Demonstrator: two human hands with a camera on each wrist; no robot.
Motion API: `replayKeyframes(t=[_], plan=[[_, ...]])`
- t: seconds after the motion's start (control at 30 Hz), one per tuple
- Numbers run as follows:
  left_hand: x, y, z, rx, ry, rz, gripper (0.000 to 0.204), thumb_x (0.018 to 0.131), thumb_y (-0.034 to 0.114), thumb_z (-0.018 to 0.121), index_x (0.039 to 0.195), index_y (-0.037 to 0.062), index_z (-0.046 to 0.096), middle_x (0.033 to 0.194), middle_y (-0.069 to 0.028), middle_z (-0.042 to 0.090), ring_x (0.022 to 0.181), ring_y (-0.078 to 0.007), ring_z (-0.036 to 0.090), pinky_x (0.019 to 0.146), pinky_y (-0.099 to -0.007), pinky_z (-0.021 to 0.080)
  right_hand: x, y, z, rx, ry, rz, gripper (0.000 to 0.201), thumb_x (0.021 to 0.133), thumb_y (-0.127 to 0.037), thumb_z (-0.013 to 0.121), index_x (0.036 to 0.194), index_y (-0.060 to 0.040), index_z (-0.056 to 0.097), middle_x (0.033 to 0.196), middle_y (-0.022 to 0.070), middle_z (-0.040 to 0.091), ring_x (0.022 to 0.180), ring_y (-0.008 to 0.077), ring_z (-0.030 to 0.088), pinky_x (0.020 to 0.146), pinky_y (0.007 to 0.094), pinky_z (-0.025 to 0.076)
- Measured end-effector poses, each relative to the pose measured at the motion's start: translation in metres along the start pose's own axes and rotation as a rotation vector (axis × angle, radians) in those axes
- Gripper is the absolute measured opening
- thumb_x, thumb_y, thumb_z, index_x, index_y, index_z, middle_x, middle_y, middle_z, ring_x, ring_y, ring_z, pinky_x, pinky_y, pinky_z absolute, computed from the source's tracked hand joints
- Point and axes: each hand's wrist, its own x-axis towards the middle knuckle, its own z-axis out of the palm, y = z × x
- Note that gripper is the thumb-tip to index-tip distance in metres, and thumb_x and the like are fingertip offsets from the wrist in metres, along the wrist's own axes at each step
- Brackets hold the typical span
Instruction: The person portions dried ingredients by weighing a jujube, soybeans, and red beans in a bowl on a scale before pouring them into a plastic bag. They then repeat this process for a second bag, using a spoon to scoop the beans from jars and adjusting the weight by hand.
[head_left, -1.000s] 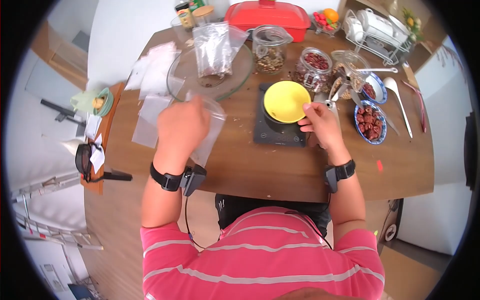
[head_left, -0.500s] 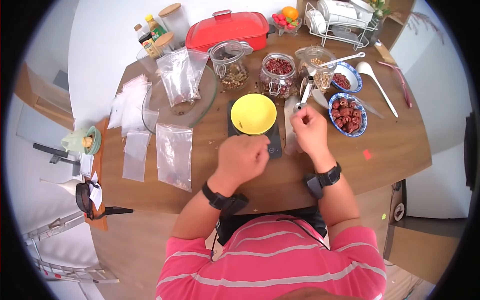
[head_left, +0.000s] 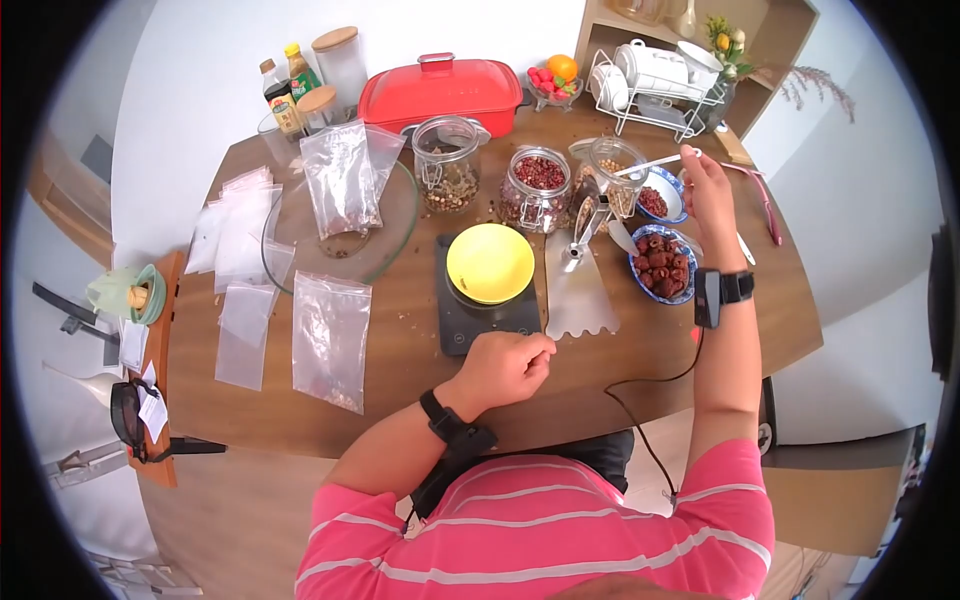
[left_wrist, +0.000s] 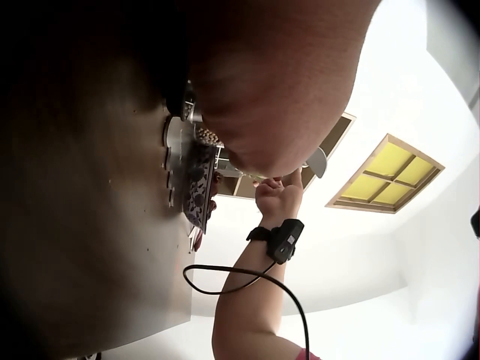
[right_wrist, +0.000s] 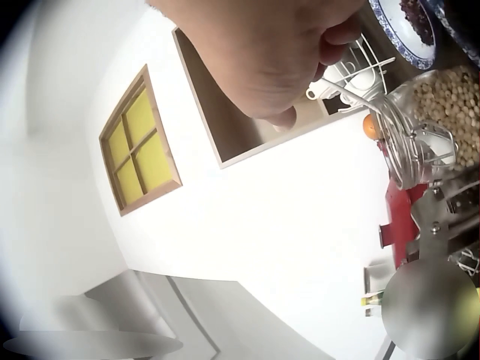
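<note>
My right hand [head_left: 707,200] is raised at the right side and pinches the end of a white spoon's handle [head_left: 655,163]. The spoon slants down into a glass jar of pale beans [head_left: 620,190]. Close below that hand are a blue-patterned bowl of dark red dates [head_left: 662,262] and another bowl with small red pieces [head_left: 655,198]. My left hand [head_left: 503,368] stays near the table's front edge, its fingers loosely curled around nothing. Just beyond it, a yellow bowl [head_left: 490,262] sits on a black kitchen scale [head_left: 460,325].
A metal sheet with a scalloped edge [head_left: 580,295] lies right of the scale. Two more jars, one of red beans [head_left: 540,190] and one of mixed grains [head_left: 447,180], stand behind. Plastic bags [head_left: 332,340] and a glass lid [head_left: 400,240] lie left. A red cooker [head_left: 435,95] stands behind.
My right hand has left the yellow bowl's rim, moved right and taken hold of the spoon. My left hand has moved right from the plastic bag to in front of the scale.
</note>
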Motion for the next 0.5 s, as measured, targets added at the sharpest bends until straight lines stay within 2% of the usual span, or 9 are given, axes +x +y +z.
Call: replayKeyframes(t=[0.1,0.17,0.2,0.3,0.37,0.4,0.43,0.5], plan=[[0.0,0.0,-0.003,-0.007,-0.009,-0.014,0.013,0.083,0.006,0.071,0.095,0.0101,0.071,0.067,-0.0079,0.065,0.06,-0.0291,0.066,0.056,-0.0401,0.051,0.021,0.007,0.008,-0.123,-0.067,0.049,0.045,0.097,-0.043,0.075,0.108,0.0005,0.068,0.075,-0.005,0.054,0.058,0.0029,0.044,0.049,0.0228,0.033],[-0.001,-0.003,-0.002,0.003,-0.003,-0.028,0.013,0.083,0.007,0.071,0.096,0.0101,0.071,0.068,-0.0081,0.065,0.06,-0.0292,0.066,0.056,-0.04,0.051,0.033,0.016,0.012,-0.21,-0.037,-0.061,0.039,0.098,-0.039,0.073,0.104,-0.0015,0.07,0.073,-0.0043,0.055,0.056,0.0063,0.046,0.051,0.026,0.038],[-0.001,-0.004,-0.002,0.011,-0.001,-0.039,0.014,0.083,0.007,0.071,0.096,0.01,0.071,0.068,-0.0082,0.065,0.06,-0.0292,0.066,0.056,-0.0399,0.051,0.033,0.015,0.014,-0.209,-0.035,-0.059,0.039,0.098,-0.039,0.073,0.104,-0.0015,0.07,0.073,-0.0043,0.055,0.056,0.0063,0.046,0.051,0.026,0.038],[0.0,-0.004,-0.004,0.007,-0.016,-0.038,0.014,0.083,0.007,0.071,0.097,0.01,0.071,0.068,-0.0085,0.065,0.06,-0.0294,0.066,0.056,-0.0396,0.051,0.028,0.003,0.015,-0.295,-0.117,-0.128,0.034,0.099,-0.035,0.072,0.098,-0.0016,0.071,0.074,-0.0016,0.06,0.058,0.0084,0.05,0.056,0.0276,0.042],[0.0,-0.002,-0.005,0.002,-0.018,-0.036,0.014,0.083,0.007,0.071,0.097,0.01,0.071,0.068,-0.0084,0.065,0.06,-0.0294,0.066,0.056,-0.0396,0.051,0.011,-0.021,0.018,-0.384,-0.172,-0.237,0.032,0.099,-0.033,0.07,0.099,-0.0004,0.071,0.079,0.0012,0.067,0.068,0.0073,0.058,0.062,0.0261,0.045],[0.0,-0.002,-0.005,-0.001,-0.019,-0.039,0.013,0.083,0.007,0.071,0.096,0.0101,0.071,0.067,-0.0084,0.065,0.06,-0.0294,0.066,0.055,-0.0396,0.051,0.008,-0.03,0.017,-0.457,-0.131,-0.311,0.032,0.1,-0.031,0.068,0.103,0.0011,0.072,0.08,0.0039,0.07,0.072,0.0081,0.062,0.065,0.0269,0.049],[0.001,-0.001,-0.006,-0.002,-0.018,-0.039,0.013,0.083,0.007,0.071,0.096,0.0101,0.071,0.067,-0.0084,0.065,0.06,-0.0294,0.066,0.055,-0.0396,0.051,0.006,-0.036,0.017,-0.458,-0.131,-0.312,0.032,0.1,-0.031,0.068,0.103,0.0011,0.072,0.08,0.0039,0.07,0.072,0.0081,0.062,0.065,0.0269,0.049],[0.002,0.0,-0.006,-0.004,-0.004,-0.032,0.013,0.084,0.007,0.071,0.096,0.0102,0.071,0.067,-0.0082,0.065,0.06,-0.0291,0.066,0.055,-0.0397,0.051,0.003,-0.047,0.02,-0.412,0.003,-0.518,0.029,0.1,-0.027,0.068,0.105,0.001,0.072,0.081,0.0031,0.071,0.069,0.0101,0.064,0.063,0.0292,0.051]])
